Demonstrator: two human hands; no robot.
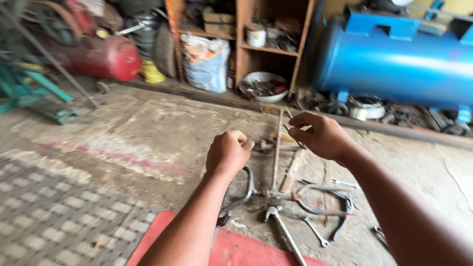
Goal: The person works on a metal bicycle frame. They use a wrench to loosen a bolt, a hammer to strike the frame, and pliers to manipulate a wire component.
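Left hand [227, 152] is balled into a fist, right hand [318, 134] pinches a thin metal rod [277, 148] near its top. Both hover over the tools [315, 207] scattered beside the red mat [236, 249].

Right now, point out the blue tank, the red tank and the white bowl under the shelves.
blue tank [394, 64], head view, on its curved side.
red tank [111, 59], head view, on its rounded end.
white bowl [253, 79], head view, on its rim.
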